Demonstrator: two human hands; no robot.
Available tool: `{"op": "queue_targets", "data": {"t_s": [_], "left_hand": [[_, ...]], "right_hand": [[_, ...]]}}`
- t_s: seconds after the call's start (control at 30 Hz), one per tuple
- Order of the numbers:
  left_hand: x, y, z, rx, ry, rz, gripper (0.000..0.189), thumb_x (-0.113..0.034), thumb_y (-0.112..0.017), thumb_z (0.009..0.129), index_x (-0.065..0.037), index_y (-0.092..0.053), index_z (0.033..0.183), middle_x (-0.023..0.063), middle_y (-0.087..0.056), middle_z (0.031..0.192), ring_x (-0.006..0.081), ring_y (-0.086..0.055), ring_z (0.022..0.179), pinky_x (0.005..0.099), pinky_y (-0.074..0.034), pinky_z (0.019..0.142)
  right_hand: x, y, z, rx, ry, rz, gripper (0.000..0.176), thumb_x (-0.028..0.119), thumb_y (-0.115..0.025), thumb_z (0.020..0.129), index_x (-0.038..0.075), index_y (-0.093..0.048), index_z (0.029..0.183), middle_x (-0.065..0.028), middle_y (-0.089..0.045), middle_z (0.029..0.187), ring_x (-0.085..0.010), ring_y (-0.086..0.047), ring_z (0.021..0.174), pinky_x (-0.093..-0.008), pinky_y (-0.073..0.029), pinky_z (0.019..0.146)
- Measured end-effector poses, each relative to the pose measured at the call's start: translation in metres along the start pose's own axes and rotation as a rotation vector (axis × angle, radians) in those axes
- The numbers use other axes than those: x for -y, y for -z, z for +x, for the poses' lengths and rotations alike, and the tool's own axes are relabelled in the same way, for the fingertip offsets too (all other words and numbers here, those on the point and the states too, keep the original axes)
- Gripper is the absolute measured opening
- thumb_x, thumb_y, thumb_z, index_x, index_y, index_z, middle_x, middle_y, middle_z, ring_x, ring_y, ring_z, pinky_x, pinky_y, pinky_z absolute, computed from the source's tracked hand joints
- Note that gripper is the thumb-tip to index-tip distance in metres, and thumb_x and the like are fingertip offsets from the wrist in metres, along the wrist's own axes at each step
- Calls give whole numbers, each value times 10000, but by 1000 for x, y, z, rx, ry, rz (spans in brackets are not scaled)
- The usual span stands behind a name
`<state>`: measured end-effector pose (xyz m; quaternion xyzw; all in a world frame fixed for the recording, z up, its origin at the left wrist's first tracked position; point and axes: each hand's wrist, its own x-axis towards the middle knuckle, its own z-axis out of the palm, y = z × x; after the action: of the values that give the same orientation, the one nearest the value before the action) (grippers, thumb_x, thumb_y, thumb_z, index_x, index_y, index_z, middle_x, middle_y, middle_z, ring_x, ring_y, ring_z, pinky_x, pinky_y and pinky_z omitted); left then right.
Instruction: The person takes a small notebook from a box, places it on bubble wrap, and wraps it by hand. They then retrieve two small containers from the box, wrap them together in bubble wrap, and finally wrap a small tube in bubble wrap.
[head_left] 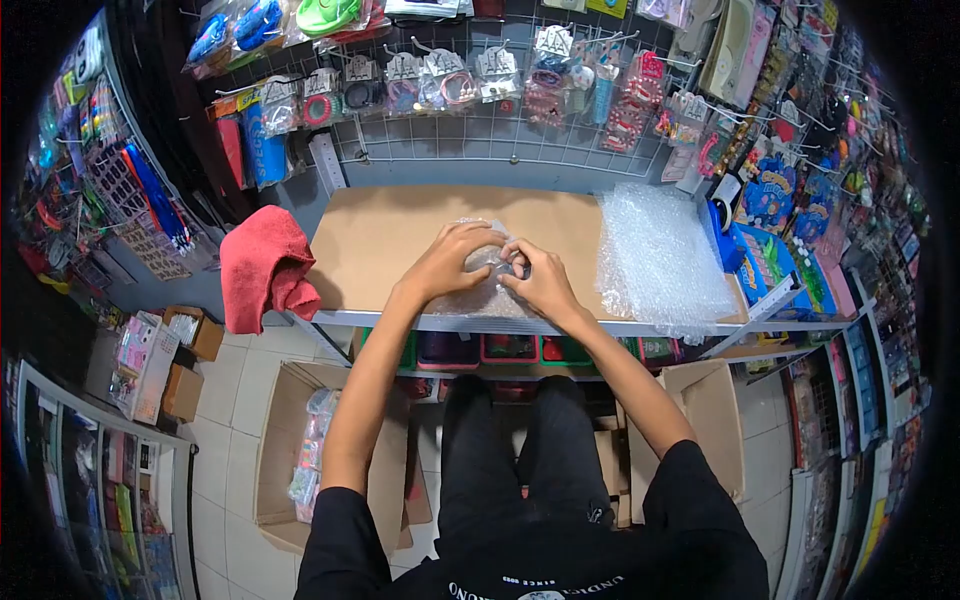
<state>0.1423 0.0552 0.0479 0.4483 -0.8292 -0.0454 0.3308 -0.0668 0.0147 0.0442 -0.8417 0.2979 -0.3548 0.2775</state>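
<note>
Looks matt, brown and papery on the counter (pixel 380 240). Shiny, bumpy clear plastic for the bubble wrap sheet (pixel 660 260) and wrapped bundle (pixel 487 288). Soft fuzzy red cloth for the towel (pixel 262 265).

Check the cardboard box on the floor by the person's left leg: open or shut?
Open. The cardboard box has its top flaps folded outward, and plastic-wrapped packets show inside against its wall. How full it is cannot be told.

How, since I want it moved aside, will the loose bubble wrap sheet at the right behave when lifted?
Probably floppy: the bubble wrap sheet sags over the edge of the table. Likely very light for its size, being thin air-filled film. Pushed, it would probably slide or crumple, not roll.
</note>
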Motion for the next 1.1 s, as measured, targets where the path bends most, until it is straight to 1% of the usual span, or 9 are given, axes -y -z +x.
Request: {"op": "queue_targets", "data": {"t_s": [0.17,0.33,0.43,0.6,0.7,0.8,0.9,1.0,1.1], "left_hand": [[6,-4,17,127,-63,11,501,-204,-781,744,-123,-625,1213,96,-591,1303,302,-487,1276,441,-333,1086],[6,-3,36,228,-171,87,523,-219,-810,713,-116,-629,1193,89,-613,1275,291,-513,1256,441,-361,1071],[9,-9,38,129,-318,148,495,-235,-775,765,-108,-616,1216,124,-598,1276,320,-513,1235,473,-373,1055],[8,-25,36,135,-183,-6,554,-182,-793,720,-85,-590,1227,140,-631,1211,330,-545,1199,459,-396,1048],[10,-26,35,145,-119,-119,602,-139,-794,699,-65,-564,1251,149,-647,1174,348,-575,1156,443,-437,1010],[0,-19,38,186,-62,-183,616,-115,-789,690,-44,-554,1255,160,-655,1146,364,-596,1112,432,-471,967],[-2,-16,38,215,-52,-183,614,-113,-777,689,-37,-551,1255,168,-661,1124,371,-608,1086,423,-484,955],[-5,-10,38,239,0,-208,574,-132,-747,698,-40,-562,1234,174,-635,1185,366,-579,1140,443,-448,1005],[-7,-9,31,115,-88,-71,555,-162,-707,702,-45,-553,1223,171,-570,1289,358,-505,1239,493,-360,1080]], "right_hand": [[-5,14,1,52,73,102,340,25,-735,704,53,-574,1002,-57,-499,613,-226,-534,590,-353,-467,641],[-8,33,-1,93,116,-18,409,97,-753,730,71,-554,1087,-110,-559,889,-265,-585,849,-386,-475,798],[-11,37,-5,67,84,-160,501,133,-787,727,61,-538,1155,-135,-566,1028,-296,-576,1023,-399,-467,900],[-27,56,3,237,52,-155,551,224,-801,743,58,-534,1195,-166,-562,1182,-332,-572,1116,-411,-455,960],[-11,65,-4,124,119,-416,538,303,-774,778,56,-541,1195,-169,-563,1197,-333,-563,1137,-423,-440,977],[-13,70,-13,123,-6,-379,597,393,-756,793,97,-521,1255,-148,-543,1260,-343,-542,1181,-451,-401,1003],[-20,76,-16,208,-172,-68,660,442,-755,796,116,-493,1306,-140,-516,1301,-343,-511,1218,-473,-367,1022],[-9,76,-20,208,116,-440,725,429,-772,772,124,-454,1348,-147,-509,1306,-344,-496,1233,-489,-350,1029],[-3,66,-12,194,266,-451,805,421,-792,740,135,-406,1386,-157,-500,1320,-344,-484,1253,-503,-347,1027]]}}
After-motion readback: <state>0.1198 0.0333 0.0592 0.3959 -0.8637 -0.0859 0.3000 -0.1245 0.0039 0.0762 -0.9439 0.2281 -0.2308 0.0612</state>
